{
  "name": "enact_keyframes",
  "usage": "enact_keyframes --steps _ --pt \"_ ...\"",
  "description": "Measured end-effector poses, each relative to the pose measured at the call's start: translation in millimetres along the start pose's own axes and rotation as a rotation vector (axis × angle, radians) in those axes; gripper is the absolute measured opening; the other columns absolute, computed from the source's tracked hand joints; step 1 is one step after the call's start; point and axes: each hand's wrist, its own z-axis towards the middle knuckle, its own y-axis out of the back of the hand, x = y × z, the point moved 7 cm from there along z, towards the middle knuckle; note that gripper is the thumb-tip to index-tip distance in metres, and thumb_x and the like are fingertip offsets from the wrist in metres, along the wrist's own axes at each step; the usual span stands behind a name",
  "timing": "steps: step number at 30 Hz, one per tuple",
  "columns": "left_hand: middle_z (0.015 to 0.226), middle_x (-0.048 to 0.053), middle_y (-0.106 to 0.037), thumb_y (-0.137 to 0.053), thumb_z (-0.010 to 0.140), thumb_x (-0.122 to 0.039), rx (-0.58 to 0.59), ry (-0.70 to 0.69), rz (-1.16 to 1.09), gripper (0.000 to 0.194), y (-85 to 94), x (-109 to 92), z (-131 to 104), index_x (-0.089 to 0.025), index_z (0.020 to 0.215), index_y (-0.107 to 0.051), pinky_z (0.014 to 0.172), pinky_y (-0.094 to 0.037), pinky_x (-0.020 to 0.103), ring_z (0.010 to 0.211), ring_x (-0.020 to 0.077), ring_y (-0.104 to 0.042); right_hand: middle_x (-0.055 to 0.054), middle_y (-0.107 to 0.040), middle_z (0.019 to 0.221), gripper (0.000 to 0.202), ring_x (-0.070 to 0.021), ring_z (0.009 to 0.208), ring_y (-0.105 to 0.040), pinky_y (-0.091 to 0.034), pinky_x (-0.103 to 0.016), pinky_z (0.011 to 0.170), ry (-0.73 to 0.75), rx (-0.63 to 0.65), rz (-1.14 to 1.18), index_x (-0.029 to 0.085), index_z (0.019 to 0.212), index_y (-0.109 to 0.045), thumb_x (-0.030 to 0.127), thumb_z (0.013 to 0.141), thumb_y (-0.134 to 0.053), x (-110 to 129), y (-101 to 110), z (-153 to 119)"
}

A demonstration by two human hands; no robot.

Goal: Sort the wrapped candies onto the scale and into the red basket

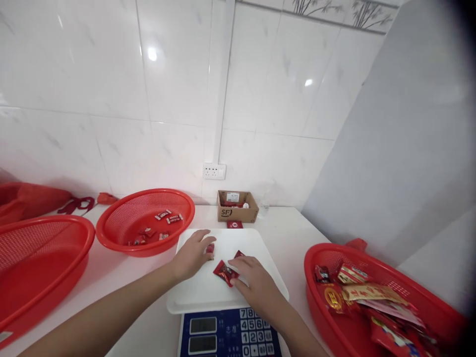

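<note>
On the white weighing tray of a digital scale, both of my hands work over small red wrapped candies. My left hand is at the tray's left side, its thumb and fingers closed about a small red wrapped candy. To the right, my right hand has thumb and forefinger at the end of a shiny red wrapped candy lying on the tray. Another red wrapper shows just beyond the right fingers, partly hidden by them. Below the tray is the scale's blue panel, its keypad partly covered by my right arm.
A red basket with several candies stands at the back left, another red basket nearer. At right, a red basket holds mixed packets. A cardboard box sits by the tiled wall, with a red packet before it.
</note>
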Motion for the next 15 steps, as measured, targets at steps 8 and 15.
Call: enact_keyframes --steps 8,15 --pt "0.099 0.008 -0.064 -0.053 0.08 -0.011 0.041 -0.053 0.139 0.021 1.3 -6.7 -0.2 -0.02 0.093 -0.067 0.087 -0.044 0.04 0.098 0.0258 -0.055 -0.005 -0.065 0.113 0.035 -0.023 0.104 -0.051 -0.037 -0.038 0.097 0.138 0.042 0.026 0.019 0.109 -0.067 0.007 0.08 -0.053 7.7 -11.5 6.0" --pt "0.101 0.003 -0.067 -0.042 0.072 0.005 0.084 -0.037 0.067 0.042 -6.0 6.3 20.7 -0.02 0.097 -0.065 0.08 -0.049 0.026 0.091 0.0156 -0.062 -0.003 -0.065 0.116 0.035 -0.0229 0.103 -0.052 -0.042 -0.038 0.092 0.121 0.007 -0.099 0.022 0.111 -0.066 0.008 0.086 -0.047 8.9 -10.1 24.3"
